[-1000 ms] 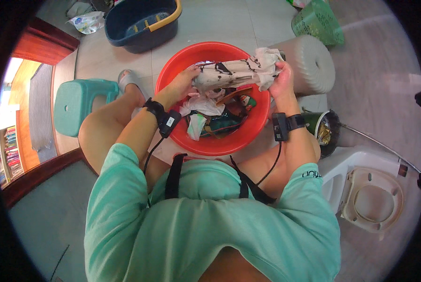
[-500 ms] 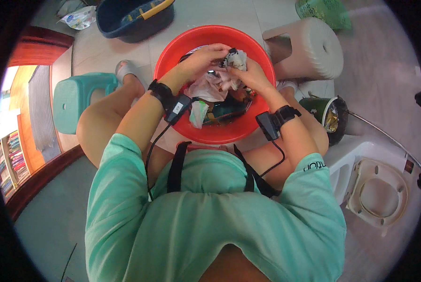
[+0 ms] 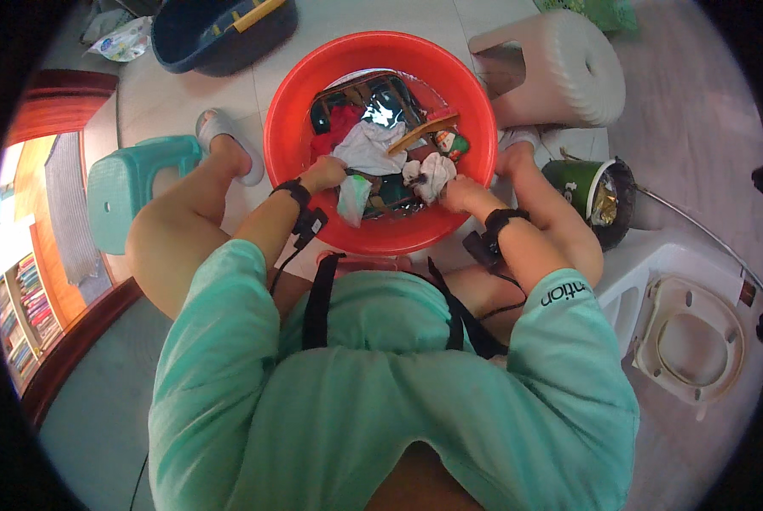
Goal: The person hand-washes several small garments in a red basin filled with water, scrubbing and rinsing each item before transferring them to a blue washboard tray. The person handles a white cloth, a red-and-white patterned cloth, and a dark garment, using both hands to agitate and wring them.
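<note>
Just in front of us, our right hand (image 3: 462,194) alone now grasps the crumpled black-marked white cloth (image 3: 431,174) both hands held a moment ago, so one hand manages it, while our left hand (image 3: 322,175), grip unclear, is beside the smoother white cloth (image 3: 369,150) in the round red plastic basin (image 3: 288,128).

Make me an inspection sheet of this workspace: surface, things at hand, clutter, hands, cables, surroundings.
Surface: pale tiled floor beneath round red plastic basin.
Things at hand: bunched dark-marked white cloth; crumpled white cloth; both in the basin.
Clutter: long brown wooden-looking tool and red fabric, also inside.
Hands: bare left hand by the crumpled cloth; bare right hand touching the marked cloth; grips unclear.
Cables: thin black cables below both wrists.
Surroundings: teal plastic stool left, beige plastic stool right.
</note>
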Demonstrator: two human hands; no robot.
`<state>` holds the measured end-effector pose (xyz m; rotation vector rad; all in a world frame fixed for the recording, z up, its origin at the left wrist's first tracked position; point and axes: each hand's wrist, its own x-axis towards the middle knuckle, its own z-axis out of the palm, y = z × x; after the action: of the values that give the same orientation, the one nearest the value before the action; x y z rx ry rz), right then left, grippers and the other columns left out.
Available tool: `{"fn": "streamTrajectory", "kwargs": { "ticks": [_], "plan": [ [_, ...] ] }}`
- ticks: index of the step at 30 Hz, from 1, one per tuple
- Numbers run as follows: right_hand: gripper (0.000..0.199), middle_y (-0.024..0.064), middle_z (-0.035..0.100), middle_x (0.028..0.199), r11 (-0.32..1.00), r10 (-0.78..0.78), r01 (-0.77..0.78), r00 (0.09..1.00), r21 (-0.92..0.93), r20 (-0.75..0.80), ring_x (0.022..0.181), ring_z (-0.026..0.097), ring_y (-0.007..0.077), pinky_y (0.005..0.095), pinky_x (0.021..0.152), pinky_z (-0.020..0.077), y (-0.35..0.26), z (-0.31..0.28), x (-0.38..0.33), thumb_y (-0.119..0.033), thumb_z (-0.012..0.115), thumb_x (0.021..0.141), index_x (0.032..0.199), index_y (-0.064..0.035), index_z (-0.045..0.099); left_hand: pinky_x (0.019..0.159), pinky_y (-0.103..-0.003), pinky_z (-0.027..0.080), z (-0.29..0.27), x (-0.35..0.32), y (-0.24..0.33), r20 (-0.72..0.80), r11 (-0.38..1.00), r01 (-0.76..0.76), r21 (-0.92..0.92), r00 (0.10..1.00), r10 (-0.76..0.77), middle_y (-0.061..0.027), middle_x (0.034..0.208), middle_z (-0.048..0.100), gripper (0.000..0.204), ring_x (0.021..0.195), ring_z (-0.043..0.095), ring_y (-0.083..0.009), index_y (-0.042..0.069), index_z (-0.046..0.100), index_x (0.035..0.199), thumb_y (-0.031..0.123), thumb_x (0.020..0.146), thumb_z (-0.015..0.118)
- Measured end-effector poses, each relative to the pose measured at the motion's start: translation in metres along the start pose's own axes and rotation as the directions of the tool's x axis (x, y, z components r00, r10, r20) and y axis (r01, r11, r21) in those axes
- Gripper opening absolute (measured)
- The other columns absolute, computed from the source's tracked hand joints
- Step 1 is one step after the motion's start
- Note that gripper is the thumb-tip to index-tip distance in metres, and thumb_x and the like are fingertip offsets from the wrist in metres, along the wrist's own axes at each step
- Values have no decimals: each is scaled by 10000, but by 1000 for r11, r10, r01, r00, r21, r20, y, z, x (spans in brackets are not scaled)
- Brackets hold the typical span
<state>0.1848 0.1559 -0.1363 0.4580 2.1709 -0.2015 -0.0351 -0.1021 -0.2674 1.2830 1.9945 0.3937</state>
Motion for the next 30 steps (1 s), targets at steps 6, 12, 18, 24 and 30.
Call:
{"fn": "streamTrajectory", "kwargs": {
  "ticks": [6,12,18,24,30],
  "plan": [
    [331,143,677,1089,996,-3,5,1000,89,-20,1008,644,323,438,868,502,-2,-40,8,-281,575,811,1028,-69,707,635,-387,520,-44,-11,51,-354,965,169,-199,906,-232,-147,758,671,174,710,670,-296,26,665,853,169,822,571],
    [333,203,671,937,884,-336,390,914,258,-227,882,644,372,444,772,511,-32,-71,13,-319,550,824,915,-32,693,583,-375,531,-74,-16,49,-26,738,303,-603,917,-398,-160,889,664,163,647,659,-253,20,687,841,142,802,586],
    [317,163,669,965,782,-499,534,845,321,-191,929,629,340,407,809,494,-63,-63,9,-335,580,875,988,-52,667,763,-437,487,-8,-1,13,-107,955,83,-284,987,-118,-216,850,624,218,881,619,-393,-53,601,829,122,699,598],
    [463,121,663,976,767,-371,286,928,574,33,906,641,227,387,770,505,-65,-64,23,-453,521,931,1063,-24,634,767,-408,488,-10,2,42,-194,943,163,-290,955,-224,-204,899,627,263,880,626,-347,-75,609,898,101,705,643],
    [573,118,564,1134,-59,-180,-91,980,994,79,988,565,209,360,808,475,-67,-78,29,-550,464,940,1235,-63,525,895,-295,460,-68,-23,143,-62,442,24,-897,982,-177,-105,1064,647,319,1020,595,-194,-30,598,1153,50,844,598]
  ]
}}
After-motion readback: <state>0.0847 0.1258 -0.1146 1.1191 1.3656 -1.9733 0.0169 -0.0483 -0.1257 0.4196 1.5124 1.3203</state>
